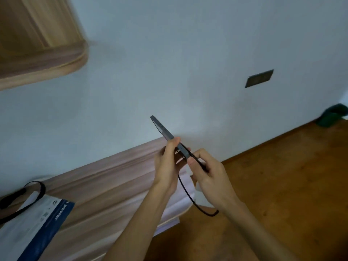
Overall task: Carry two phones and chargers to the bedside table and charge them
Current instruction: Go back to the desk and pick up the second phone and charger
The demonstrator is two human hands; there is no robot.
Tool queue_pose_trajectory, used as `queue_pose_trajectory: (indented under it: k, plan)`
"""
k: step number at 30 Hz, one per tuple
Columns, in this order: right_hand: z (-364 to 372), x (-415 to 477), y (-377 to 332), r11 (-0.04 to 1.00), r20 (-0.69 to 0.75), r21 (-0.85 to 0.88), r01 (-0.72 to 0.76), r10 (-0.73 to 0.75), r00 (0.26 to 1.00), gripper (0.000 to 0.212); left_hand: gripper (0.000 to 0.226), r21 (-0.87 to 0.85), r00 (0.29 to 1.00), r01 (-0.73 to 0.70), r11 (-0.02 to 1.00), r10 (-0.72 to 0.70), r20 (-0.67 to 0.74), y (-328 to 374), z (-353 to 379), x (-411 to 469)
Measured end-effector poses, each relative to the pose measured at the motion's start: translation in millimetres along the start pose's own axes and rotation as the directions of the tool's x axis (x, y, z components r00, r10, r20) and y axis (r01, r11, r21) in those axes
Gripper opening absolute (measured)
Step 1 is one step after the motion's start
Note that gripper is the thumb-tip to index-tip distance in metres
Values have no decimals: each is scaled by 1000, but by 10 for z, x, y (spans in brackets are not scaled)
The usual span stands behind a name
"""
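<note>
A dark phone (163, 129) is held edge-on and tilted, in front of the white wall, with my left hand (168, 162) gripping its lower half. My right hand (209, 178) pinches the end of a black charging cable (190, 196) at the phone's bottom edge. The cable loops down below my right wrist. The plug tip is hidden by my fingers. Both hands hover over the right end of the pale wooden bedside table (116, 185). No second phone is in view.
A white and blue box (35, 225) lies on the table at the lower left, with a black strap or cable (22, 196) on it. A dark wall socket plate (259, 78) is on the wall to the right. Wooden floor (282, 176) and a green object (333, 115) lie at right.
</note>
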State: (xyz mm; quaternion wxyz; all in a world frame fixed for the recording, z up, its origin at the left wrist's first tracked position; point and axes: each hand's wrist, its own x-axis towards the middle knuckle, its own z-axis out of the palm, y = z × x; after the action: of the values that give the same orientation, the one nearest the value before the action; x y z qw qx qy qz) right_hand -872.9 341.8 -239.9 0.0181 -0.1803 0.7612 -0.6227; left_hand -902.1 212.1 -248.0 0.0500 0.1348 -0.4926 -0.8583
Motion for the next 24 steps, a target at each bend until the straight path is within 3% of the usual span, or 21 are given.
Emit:
queue_pose_trajectory:
  k: [6, 11, 15, 24]
  plan:
    - [-889, -259, 119, 998, -296, -15, -63, 56, 954, 17, 22, 61, 983, 125, 990, -132, 125, -536, 993, 4]
    - [-1508, -341, 236, 991, -551, 6, -136, 116, 826, 17, 26, 151, 951, 199, 968, -228, 208, -909, 1738, 108]
    - [-2011, -327, 411, 983, -644, 33, -180, 159, 748, 25, 23, 227, 932, 152, 962, -216, 292, -1193, 2323, 300]
    - [-3177, 181, 808, 983, -761, -28, -182, 97, 642, 15, 23, 293, 760, 179, 939, -321, 565, -1584, 3544, 1168]
